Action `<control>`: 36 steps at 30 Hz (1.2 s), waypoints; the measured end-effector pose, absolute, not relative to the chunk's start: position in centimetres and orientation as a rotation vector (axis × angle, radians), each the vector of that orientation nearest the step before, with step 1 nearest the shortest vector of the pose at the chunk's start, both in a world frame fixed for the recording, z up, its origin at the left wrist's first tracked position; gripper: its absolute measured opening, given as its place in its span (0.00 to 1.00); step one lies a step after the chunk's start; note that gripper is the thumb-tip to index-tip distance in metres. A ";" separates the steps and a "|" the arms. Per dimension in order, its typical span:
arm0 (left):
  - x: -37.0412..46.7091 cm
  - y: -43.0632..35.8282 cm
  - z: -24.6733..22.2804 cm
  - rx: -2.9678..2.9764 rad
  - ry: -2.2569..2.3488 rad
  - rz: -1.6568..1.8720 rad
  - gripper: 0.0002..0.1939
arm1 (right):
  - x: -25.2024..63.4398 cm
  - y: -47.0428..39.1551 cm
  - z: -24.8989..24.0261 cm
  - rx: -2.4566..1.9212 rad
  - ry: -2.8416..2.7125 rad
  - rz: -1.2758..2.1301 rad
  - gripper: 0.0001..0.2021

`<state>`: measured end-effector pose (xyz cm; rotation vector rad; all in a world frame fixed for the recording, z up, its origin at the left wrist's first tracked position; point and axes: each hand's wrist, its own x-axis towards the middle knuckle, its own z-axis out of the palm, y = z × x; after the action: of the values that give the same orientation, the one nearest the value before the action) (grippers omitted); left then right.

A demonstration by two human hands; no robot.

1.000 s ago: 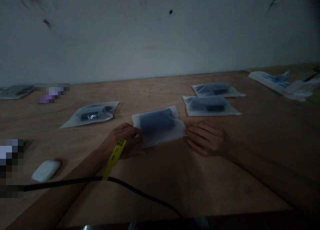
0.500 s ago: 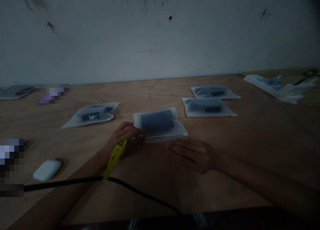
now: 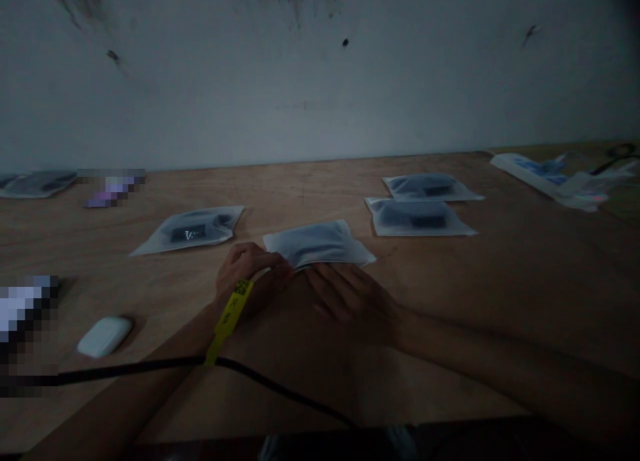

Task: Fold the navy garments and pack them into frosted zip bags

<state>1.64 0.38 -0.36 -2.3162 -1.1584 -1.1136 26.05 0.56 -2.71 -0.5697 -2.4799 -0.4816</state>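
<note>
A frosted plastic bag (image 3: 323, 241) with a dark folded thing inside lies on the wooden table in front of me. My left hand (image 3: 253, 264) has its fingers closed at the bag's near left corner. Along the near edge, my right hand (image 3: 350, 291) has its fingers stretched out, the tips hidden at the bag's edge. Whether those tips are inside the bag or under it, I cannot tell. Farther left lies a similar bag (image 3: 193, 231) with a dark label. Two more frosted bags overlap to the right, a nearer one (image 3: 415, 217) and a farther one (image 3: 430, 186).
A white rounded case (image 3: 105, 336) sits at the left front. A black cable (image 3: 135, 367) with a yellow tag (image 3: 230, 321) crosses before my left forearm. White and blue packaging (image 3: 545, 174) lies at the far right. Another bag (image 3: 37, 183) rests at the far left, and a wall (image 3: 320, 81) stands behind the table.
My right hand has moved forward and left, from beside the bag to its near edge. The bag's top looks paler and flatter over the dark contents. My left hand stays at its corner.
</note>
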 end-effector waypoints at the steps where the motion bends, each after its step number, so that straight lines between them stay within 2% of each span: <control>1: 1.7 0.4 -0.3 -2.324 -1.103 -1.108 0.02 | 25.9 0.5 -2.7 -0.570 -2.463 -0.459 0.18; 6: 1.6 0.5 0.0 -2.280 -0.873 -1.129 0.08 | 25.6 0.7 -3.2 -0.635 -2.417 -0.421 0.19; 9: 1.5 0.5 0.3 -2.314 -0.877 -1.139 0.08 | 25.7 0.9 -3.1 -0.673 -2.475 -0.397 0.20; 13: 1.4 0.6 0.2 -2.339 -0.901 -1.065 0.09 | 25.4 1.4 -2.2 -0.684 -2.600 -0.195 0.21; 18: 1.3 0.7 -0.3 -2.364 -0.883 -1.048 0.11 | 24.5 1.8 -1.6 -0.764 -2.619 -0.057 0.28; 21: 1.5 0.5 -0.3 -2.498 -1.014 -0.945 0.09 | 24.2 2.0 -1.9 -0.764 -2.600 -0.062 0.30; 22: 1.5 0.4 -0.2 -2.567 -1.062 -0.892 0.10 | 24.2 2.0 -1.9 -0.762 -2.593 -0.087 0.29; 27: 1.6 0.6 -0.1 -2.900 -1.142 -0.585 0.30 | 24.7 1.5 -2.0 -0.692 -2.579 -0.271 0.23; 30: 1.2 0.9 -0.2 -2.995 -1.166 -0.492 0.33 | 25.4 1.1 -2.3 -0.587 -2.487 -0.377 0.18; 33: 0.9 1.2 -0.5 -3.047 -1.168 -0.426 0.34 | 26.6 0.7 -2.7 -0.411 -2.375 -0.415 0.08; 36: 0.7 1.3 -0.6 -3.071 -1.118 -0.376 0.35 | 28.2 0.1 -2.7 -0.255 -2.332 -0.370 0.07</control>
<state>0.66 1.35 -0.61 -3.0714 -1.1177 -0.3756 28.17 0.06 -2.70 -0.2550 -2.3323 -0.3697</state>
